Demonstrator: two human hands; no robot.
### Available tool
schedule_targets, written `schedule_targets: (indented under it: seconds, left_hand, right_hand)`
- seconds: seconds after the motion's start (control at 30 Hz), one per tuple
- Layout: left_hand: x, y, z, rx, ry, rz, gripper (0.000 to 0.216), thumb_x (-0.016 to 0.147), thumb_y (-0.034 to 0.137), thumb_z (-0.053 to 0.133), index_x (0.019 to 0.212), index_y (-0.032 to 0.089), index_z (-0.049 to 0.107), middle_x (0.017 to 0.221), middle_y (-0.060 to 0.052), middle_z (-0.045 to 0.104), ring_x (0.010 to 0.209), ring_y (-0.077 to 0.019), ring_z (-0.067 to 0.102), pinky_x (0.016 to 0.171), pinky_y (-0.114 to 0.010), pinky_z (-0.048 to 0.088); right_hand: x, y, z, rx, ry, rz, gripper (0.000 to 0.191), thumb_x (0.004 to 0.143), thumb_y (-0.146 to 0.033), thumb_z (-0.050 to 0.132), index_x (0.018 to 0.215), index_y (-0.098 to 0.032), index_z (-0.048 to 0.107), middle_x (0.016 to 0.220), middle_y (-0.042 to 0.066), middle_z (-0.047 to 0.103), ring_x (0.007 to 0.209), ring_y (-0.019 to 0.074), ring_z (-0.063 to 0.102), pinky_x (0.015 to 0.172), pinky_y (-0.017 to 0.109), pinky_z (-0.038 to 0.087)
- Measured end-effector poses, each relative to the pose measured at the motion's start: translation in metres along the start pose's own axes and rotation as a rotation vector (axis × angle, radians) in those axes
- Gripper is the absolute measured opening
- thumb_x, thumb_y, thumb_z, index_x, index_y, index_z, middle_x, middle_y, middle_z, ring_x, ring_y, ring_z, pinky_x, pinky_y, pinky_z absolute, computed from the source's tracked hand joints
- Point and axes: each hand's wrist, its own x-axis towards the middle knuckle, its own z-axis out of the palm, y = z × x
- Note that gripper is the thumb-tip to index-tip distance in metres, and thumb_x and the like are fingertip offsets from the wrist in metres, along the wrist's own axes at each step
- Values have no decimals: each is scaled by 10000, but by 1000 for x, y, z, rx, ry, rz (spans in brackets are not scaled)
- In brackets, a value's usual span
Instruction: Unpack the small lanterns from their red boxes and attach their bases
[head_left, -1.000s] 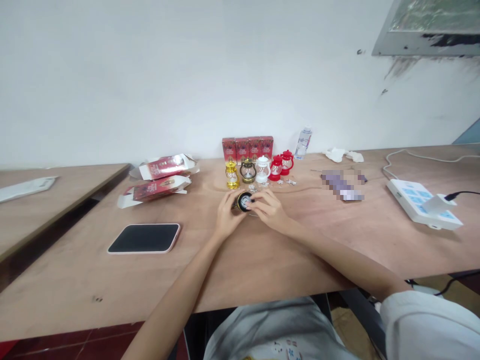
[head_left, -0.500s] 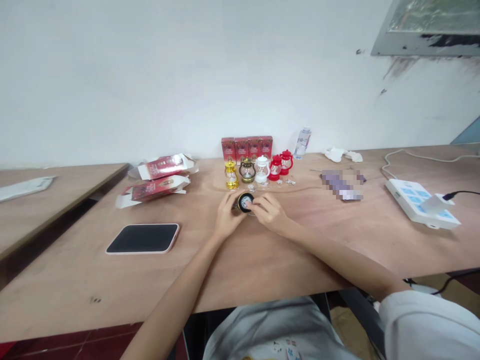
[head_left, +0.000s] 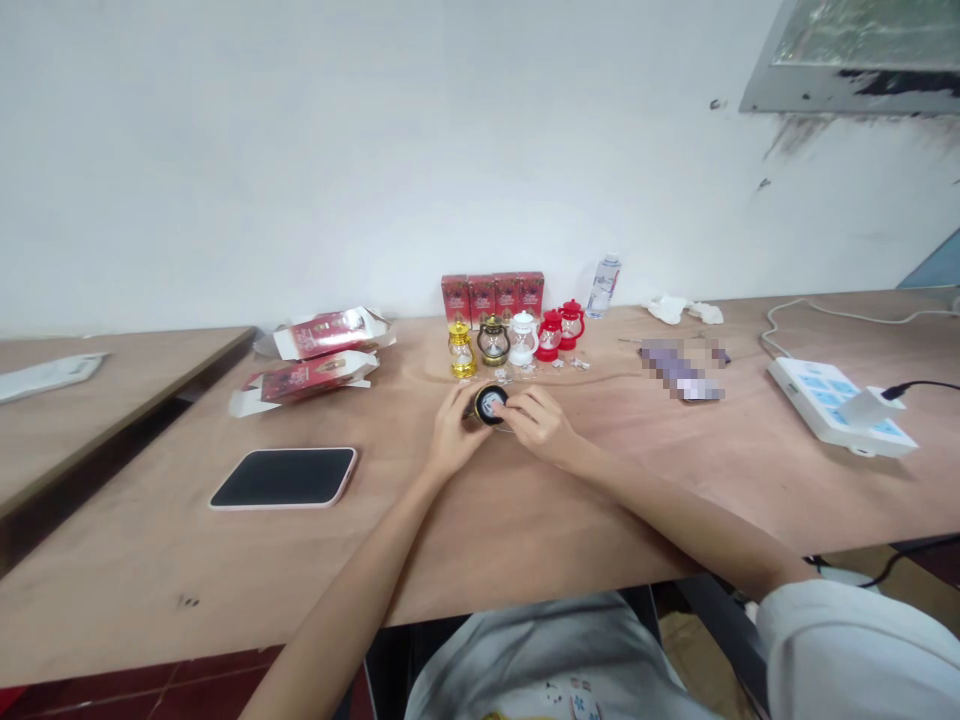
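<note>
My left hand (head_left: 452,435) is wrapped around a small dark lantern (head_left: 491,404), tipped so that its round black underside with a pale centre faces me. My right hand (head_left: 538,425) has its fingers pinched together at the right edge of that underside; whatever they grip is too small to make out. A thin pale line shows just below these fingertips. Behind the hands stand similar small lanterns in a row: a gold lantern (head_left: 462,350), a bronze lantern (head_left: 493,342), a white lantern (head_left: 523,338) and two red lanterns (head_left: 549,337). Small silvery bits (head_left: 577,364) lie in front of them.
Red boxes (head_left: 481,296) stand against the wall beside a clear bottle (head_left: 604,287). Opened red cartons (head_left: 315,377) and a phone (head_left: 285,477) lie to the left. On the right are crumpled tissues (head_left: 667,309), a blurred purple item (head_left: 679,370) and a white power strip (head_left: 832,405).
Both hands stay on the lantern in nearly the same pose. The whole view has shifted very slightly; nothing on the table has visibly moved.
</note>
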Motion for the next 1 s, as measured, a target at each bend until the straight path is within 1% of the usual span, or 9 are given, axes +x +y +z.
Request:
schedule_targets:
  seconds: [0.13,0.23,0.4,0.57,0.63,0.7,0.8,0.9,1.0]
  left_hand:
    - [0,0,1,4,1,1,449,758,240,634,1190,215,513,1138,-69,574,1068,-214,541,945,-360,441]
    - [0,-1,1,5,-3,5,460,752,226,635,1195,212,511,1139,-71,574,1070,-215,541,944,-360,442]
    - [-1,-1,1,2,-7,6,466,757,228,629,1206,215,507,1137,-65,573,1064,-209,543,936,-347,445]
    - [-1,-2,1,-11,-4,-11,472,733,177,620,1192,210,514,1144,-63,571,1068,-208,538,947,-351,436]
    - [0,-3,1,-19,-8,-14,488,717,142,606,1192,208,513,1152,-63,567,1076,-208,533,952,-353,433]
    - [0,-2,0,-19,-15,-12,505,709,132,596,1200,210,506,1158,-63,562,1081,-210,530,952,-355,433]
    - [-1,-1,-1,0,-17,-15,507,717,167,607,1211,215,501,1158,-65,556,1085,-216,526,941,-356,442]
    - [-2,0,-2,30,-19,-11,499,738,211,612,1224,218,498,1165,-72,544,1102,-223,515,934,-354,444]
    - [-3,0,-2,78,-43,15,479,767,275,611,1230,221,501,1173,-82,535,1119,-232,500,943,-368,432]
  right_hand:
    - [3,-3,-3,22,9,40,226,902,-126,453,845,-185,664,744,62,620,685,156,489,634,283,456]
    - [6,-3,-4,-2,37,8,204,886,-106,477,838,-170,665,735,62,626,673,156,481,618,278,459]
    - [7,-2,-3,-14,34,-13,204,883,-102,479,820,-160,665,734,62,629,671,153,484,620,276,461]
    - [3,3,-1,105,-61,-9,264,905,-83,400,931,-151,654,831,83,641,744,161,512,685,293,484]
    - [3,5,-1,161,-76,15,291,903,-67,379,965,-159,648,856,85,636,774,164,519,707,301,490]
    - [4,6,-1,209,-40,95,241,900,-104,427,938,-174,654,852,79,625,798,169,526,725,311,491]
    - [7,6,-1,310,2,340,103,844,-232,586,915,-186,645,896,72,610,856,180,555,787,341,488]
    - [10,6,-1,507,-41,621,251,749,-295,697,956,-183,609,938,64,625,852,174,597,800,339,496]
    - [9,5,1,721,-85,814,313,694,-311,735,938,-185,583,885,38,649,803,162,622,771,320,506]
